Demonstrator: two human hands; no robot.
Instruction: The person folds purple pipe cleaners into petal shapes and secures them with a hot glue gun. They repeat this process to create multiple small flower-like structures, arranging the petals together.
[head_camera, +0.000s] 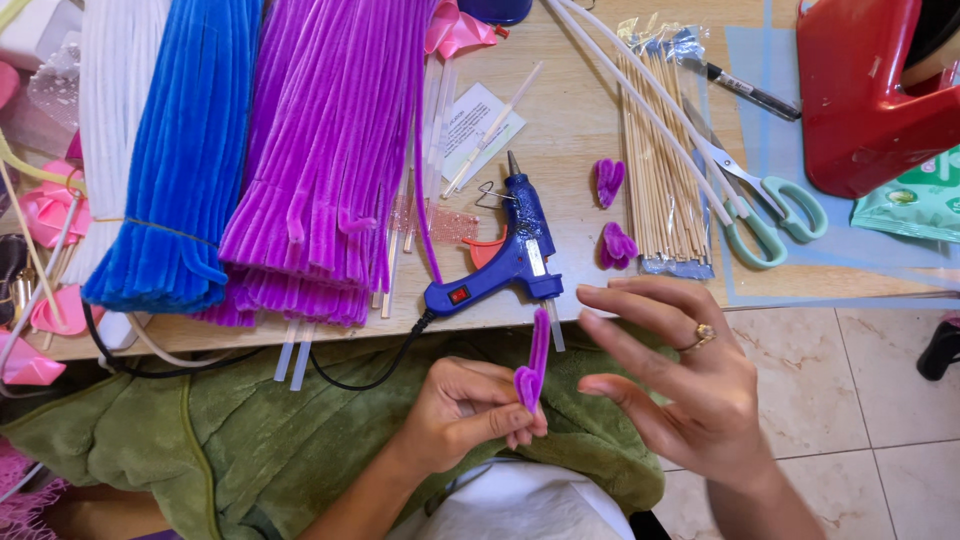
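Note:
My left hand (468, 412) pinches a purple pipe cleaner (537, 357) that is folded at its lower end and stands upright over my lap. My right hand (685, 378) hovers just right of it, fingers spread, a ring on one finger, holding nothing. A blue hot glue gun (515, 250) rests on the wooden table (570, 130) right above both hands, its black cord trailing off the edge. Two small folded purple pieces (608, 180) (616, 245) lie to the right of the glue gun.
Bundles of purple (325, 150), blue (180, 160) and white (112, 110) pipe cleaners cover the table's left. A pack of wooden skewers (660, 170), green-handled scissors (770, 205), a black pen (750, 92) and a red tape dispenser (870, 90) lie right. Green cloth (250, 430) covers my lap.

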